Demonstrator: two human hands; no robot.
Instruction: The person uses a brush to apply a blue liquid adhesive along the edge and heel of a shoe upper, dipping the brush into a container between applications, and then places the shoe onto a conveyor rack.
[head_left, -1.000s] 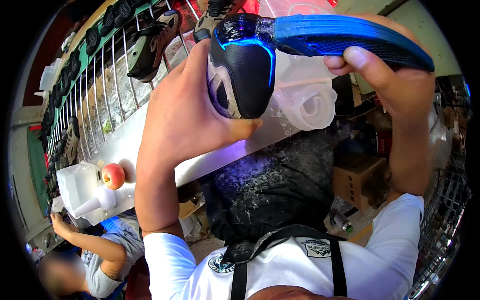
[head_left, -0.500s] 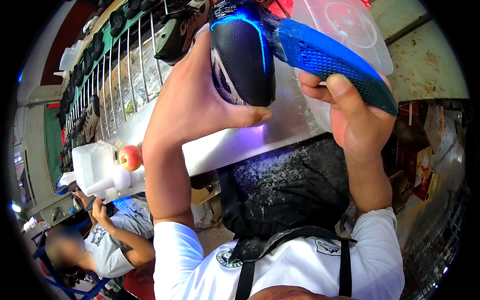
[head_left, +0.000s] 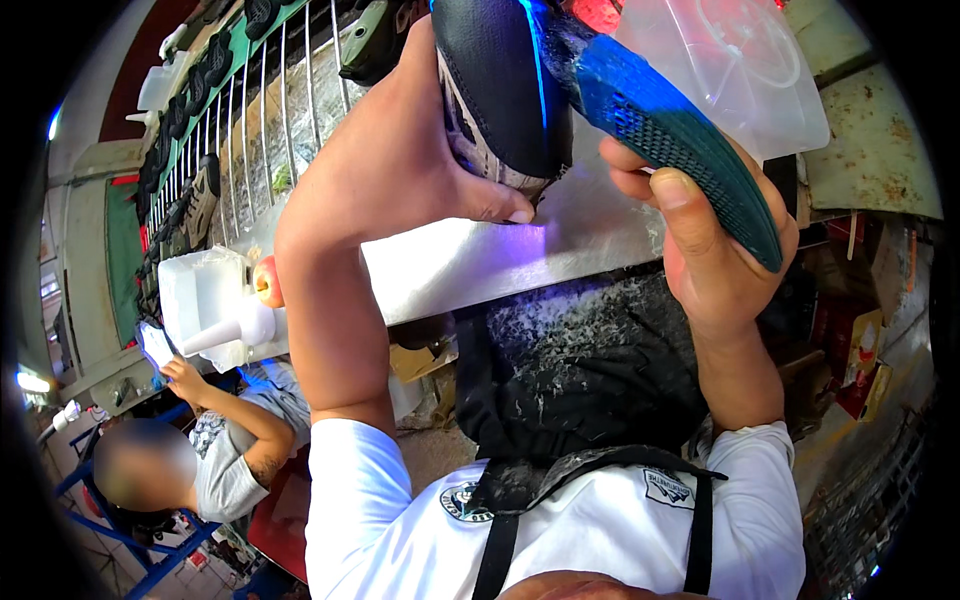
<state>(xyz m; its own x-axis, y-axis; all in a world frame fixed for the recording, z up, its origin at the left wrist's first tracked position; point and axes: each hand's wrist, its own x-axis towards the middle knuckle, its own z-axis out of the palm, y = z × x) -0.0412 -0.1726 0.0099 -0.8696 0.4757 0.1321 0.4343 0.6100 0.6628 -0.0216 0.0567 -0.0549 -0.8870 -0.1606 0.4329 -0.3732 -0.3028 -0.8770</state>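
My left hand [head_left: 385, 165] is closed around a shoe [head_left: 500, 95] with a smooth black face turned up and a beige-and-dark side. My thumb presses near its lower end. A bright blue line of light runs along the shoe's right edge. In my right hand [head_left: 725, 245] is a brush [head_left: 690, 155] with a blue-green handle, textured on its flat side, gripped between thumb and fingers. The brush's dark, fuzzy end meets the shoe's right edge near the top of the view; exact contact is hard to make out.
Below the shoe lies a metal worktop [head_left: 450, 265]. At left are a red apple [head_left: 267, 283], a white nozzle bottle [head_left: 245, 325] and metal bars [head_left: 265, 110] with more shoes [head_left: 205, 195] behind. A translucent plastic container [head_left: 785, 100] stands at right. Another person [head_left: 250, 435] sits lower left.
The view has shifted a little. The shoe and both hands sit slightly differently, with the brush handle tilted more steeply. The other person's hand now holds up something pale.
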